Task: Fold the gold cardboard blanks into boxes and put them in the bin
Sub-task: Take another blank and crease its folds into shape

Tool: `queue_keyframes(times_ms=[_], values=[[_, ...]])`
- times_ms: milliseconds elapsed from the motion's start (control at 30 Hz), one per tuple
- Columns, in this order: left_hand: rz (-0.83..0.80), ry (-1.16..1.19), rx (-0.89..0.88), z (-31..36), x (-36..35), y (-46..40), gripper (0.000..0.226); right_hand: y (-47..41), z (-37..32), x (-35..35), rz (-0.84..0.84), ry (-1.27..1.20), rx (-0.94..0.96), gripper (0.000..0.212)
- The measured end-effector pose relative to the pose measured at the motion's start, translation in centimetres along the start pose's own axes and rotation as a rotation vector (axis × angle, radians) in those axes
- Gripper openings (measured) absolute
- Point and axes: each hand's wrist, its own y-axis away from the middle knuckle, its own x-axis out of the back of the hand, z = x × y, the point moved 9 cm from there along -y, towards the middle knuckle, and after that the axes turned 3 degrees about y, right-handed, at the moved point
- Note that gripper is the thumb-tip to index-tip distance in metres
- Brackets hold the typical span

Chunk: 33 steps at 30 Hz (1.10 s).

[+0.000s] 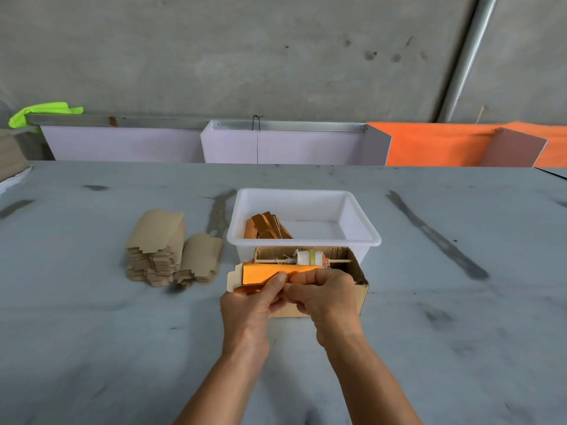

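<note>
- Gold cardboard blank [264,276], shiny and partly rolled into a tube, is held just above a small open brown cardboard box [360,289] near the middle of the grey counter [92,332]; a pale end flap sticks out at its left end, not yet tucked.
- Left hand [248,305] grips the blank from below, thumb pressed on the gold face; right hand [325,294] pinches the blank's right part, fingers curled over its edge. Both hands are grasping the same piece.
- White rectangular plastic bin [362,240] stands just behind the brown box, touching or nearly touching it, and holds a few folded gold boxes [265,227] heaped in its left corner; the rest of its floor shows bare.
- Two stacks of flat blanks [159,250], showing their dull brown backs, lie on the counter to the left of the bin, well apart from the hands.
- A white spool on a thin stick [306,258] rests across the brown box, behind the hands.
- By the look of it the job is at an early stage: a handful of boxes done, one being shaped, and a large pile left to fold and drop in the bin.
</note>
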Motion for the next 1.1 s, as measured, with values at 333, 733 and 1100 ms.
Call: queue_keyframes(times_ms=[333, 733, 1100], values=[[0.048, -0.001, -0.033, 0.2, 0.0, 0.0, 0.018, 0.0, 0.2, -0.1, 0.029, 0.045, 0.024, 0.024], [0.172, -0.075, -0.202, 0.9, 0.8, 0.3, 0.024, 1.1, 1.7, -0.4, 0.205, 0.033, 0.022, 0.023], [0.231, 0.021, -0.013, 0.3, 0.8, 0.3, 0.019, 1.8, 4.1, 0.2, 0.266, -0.273, -0.042, 0.021]])
